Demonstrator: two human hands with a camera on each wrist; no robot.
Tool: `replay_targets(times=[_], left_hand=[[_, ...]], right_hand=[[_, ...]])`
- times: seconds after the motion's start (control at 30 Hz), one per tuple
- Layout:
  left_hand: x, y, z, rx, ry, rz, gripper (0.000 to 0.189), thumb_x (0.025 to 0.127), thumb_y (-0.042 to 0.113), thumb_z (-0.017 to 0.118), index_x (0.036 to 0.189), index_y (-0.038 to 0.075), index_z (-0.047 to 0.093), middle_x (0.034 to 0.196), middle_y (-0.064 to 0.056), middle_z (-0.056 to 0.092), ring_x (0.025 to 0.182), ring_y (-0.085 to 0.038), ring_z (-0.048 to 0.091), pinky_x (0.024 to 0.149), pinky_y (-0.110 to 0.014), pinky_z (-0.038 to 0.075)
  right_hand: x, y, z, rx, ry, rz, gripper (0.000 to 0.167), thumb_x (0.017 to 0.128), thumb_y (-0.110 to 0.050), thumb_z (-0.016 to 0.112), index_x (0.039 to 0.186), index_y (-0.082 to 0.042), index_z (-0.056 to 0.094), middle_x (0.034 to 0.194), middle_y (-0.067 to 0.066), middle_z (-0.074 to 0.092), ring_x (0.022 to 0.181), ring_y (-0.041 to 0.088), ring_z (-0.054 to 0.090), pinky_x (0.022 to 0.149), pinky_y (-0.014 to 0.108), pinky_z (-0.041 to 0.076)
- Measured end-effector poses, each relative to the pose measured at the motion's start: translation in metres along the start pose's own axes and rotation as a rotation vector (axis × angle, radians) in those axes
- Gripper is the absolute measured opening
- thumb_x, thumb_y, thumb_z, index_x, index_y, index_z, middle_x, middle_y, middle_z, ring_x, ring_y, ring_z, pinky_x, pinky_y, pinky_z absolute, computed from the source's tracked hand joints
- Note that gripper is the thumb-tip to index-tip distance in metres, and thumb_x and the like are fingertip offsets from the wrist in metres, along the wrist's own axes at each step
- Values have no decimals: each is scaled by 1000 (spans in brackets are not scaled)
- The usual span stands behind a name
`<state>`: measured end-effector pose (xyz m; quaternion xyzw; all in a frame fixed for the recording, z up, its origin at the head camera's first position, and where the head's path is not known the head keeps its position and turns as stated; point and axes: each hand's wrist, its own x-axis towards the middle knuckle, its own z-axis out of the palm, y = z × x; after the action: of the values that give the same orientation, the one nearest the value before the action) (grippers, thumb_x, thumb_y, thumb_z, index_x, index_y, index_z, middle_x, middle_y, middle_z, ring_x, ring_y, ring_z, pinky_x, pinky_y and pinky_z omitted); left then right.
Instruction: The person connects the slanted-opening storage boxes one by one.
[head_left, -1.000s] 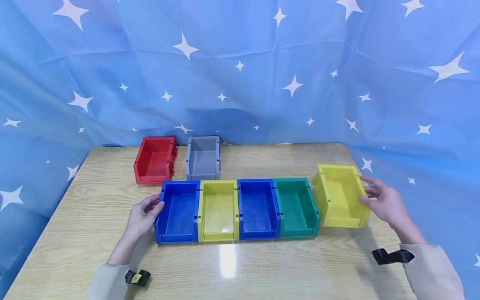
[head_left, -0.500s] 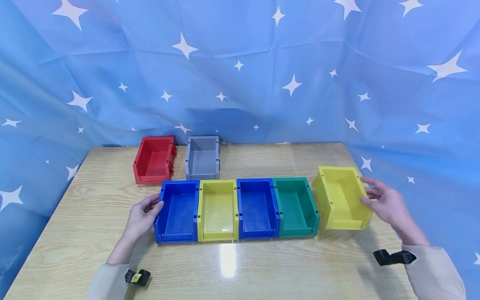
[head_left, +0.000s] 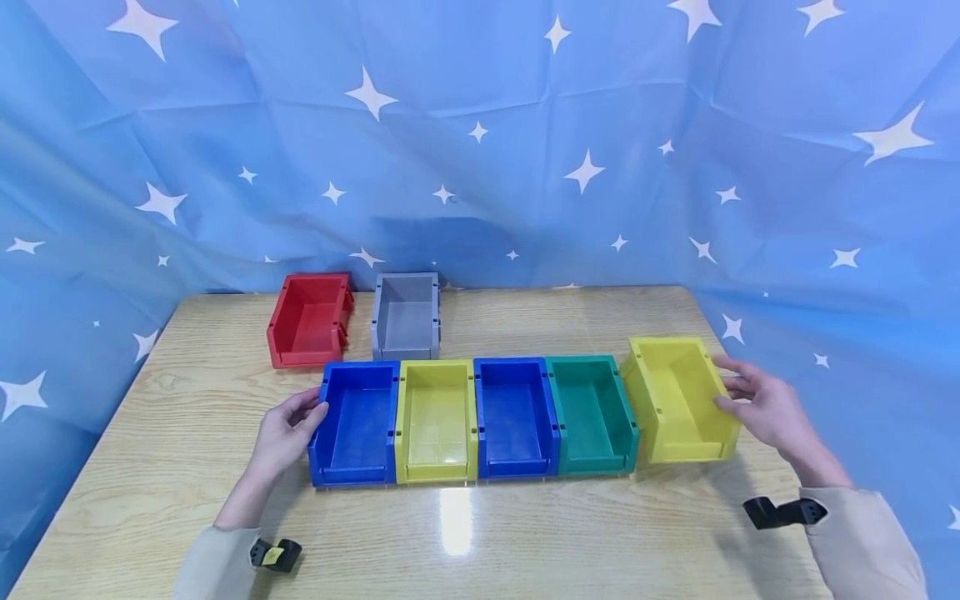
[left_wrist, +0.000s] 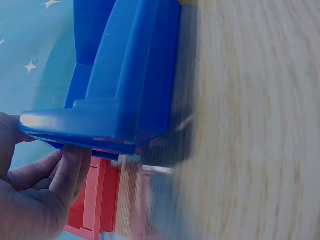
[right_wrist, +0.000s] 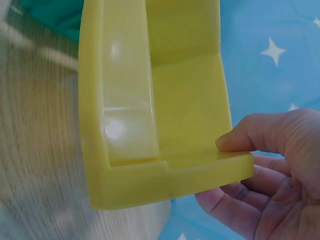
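Observation:
A row of plastic storage bins sits across the table: a left blue bin (head_left: 363, 421), a yellow bin (head_left: 438, 421), a second blue bin (head_left: 515, 417) and a green bin (head_left: 591, 414), side by side. My left hand (head_left: 285, 433) pinches the outer side wall of the left blue bin, thumb at the rim and fingers outside, as the left wrist view shows. At the row's right end my right hand (head_left: 765, 408) holds another yellow bin (head_left: 678, 400) by its right wall, thumb inside and fingers outside. That bin is slightly tilted, close beside the green one; whether they touch I cannot tell.
Behind the row, a red bin (head_left: 310, 321) and a grey bin (head_left: 407, 315) stand near the table's back edge. A blue star-patterned curtain (head_left: 480, 167) hangs behind and at both sides of the wooden table (head_left: 525, 542).
The held yellow bin has come down a little and, since half a second ago, shifted slightly left toward the green bin with my right hand. My left hand and the row have not visibly moved.

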<state>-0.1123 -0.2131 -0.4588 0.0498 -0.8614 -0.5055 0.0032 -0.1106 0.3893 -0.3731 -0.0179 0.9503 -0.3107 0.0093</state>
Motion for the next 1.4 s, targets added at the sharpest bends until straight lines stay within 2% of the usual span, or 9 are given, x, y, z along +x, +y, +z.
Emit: replay_targets(times=[0.2,0.57,0.63,0.7,0.8,0.9,1.0,1.13,1.4], left_hand=[[0,1,-1,-4,-3,-10,41,96,17,53,128,-9,50,117,-26,58,104,-33,56,75,-6,41],[-2,3,-2,-4,-3,-31,41,97,18,53,128,-8,50,116,-26,58,103,-31,55,74,-6,41],[-2,2,-2,-3,1,-24,41,96,17,53,128,-9,50,115,-26,59,102,-31,55,74,-6,41],[-1,1,-1,-4,3,-18,41,96,17,53,128,-9,51,115,-25,59,101,-30,55,74,-6,41],[-1,0,-1,-5,8,-8,40,96,16,53,127,-9,51,114,-26,59,101,-31,56,74,-6,42],[-1,-1,-1,-2,13,-4,40,96,16,53,127,-9,51,115,-26,59,102,-32,56,74,-5,41],[0,-2,-1,-4,17,1,40,96,15,53,127,-10,51,115,-27,58,103,-33,56,74,-5,41],[0,-2,-1,1,16,1,40,96,15,53,127,-9,51,115,-27,59,103,-33,56,74,-5,41],[1,-1,0,0,0,-3,40,96,15,53,128,-10,50,116,-27,58,104,-35,57,75,-5,40]], right_hand=[[-1,2,3,-49,30,-47,56,84,-2,65,134,9,41,109,33,60,78,-21,43,64,8,41],[-2,3,5,35,3,-31,51,93,-12,57,135,10,40,114,35,56,83,-20,44,67,9,44],[-2,-2,1,6,21,-52,51,95,-16,54,136,10,38,119,37,52,87,-4,58,68,16,48],[-2,-11,-5,-36,63,-97,51,97,-19,52,138,7,37,124,36,48,100,20,61,74,28,52],[1,-32,-13,-41,102,-163,53,98,-19,49,145,-4,31,138,34,37,116,51,41,89,53,41],[8,-53,-13,-9,96,-276,56,99,-16,46,149,-13,23,149,26,23,131,51,22,103,65,16],[18,-67,-1,-10,41,-386,58,99,-14,43,150,-12,16,154,19,11,139,42,6,110,56,0],[28,-75,28,-66,-66,-413,60,100,-19,41,151,-10,10,155,17,2,141,35,-4,112,50,-2],[39,-76,68,-231,-158,-348,64,100,-37,40,152,-13,9,156,14,-7,140,30,-15,102,70,-1]])
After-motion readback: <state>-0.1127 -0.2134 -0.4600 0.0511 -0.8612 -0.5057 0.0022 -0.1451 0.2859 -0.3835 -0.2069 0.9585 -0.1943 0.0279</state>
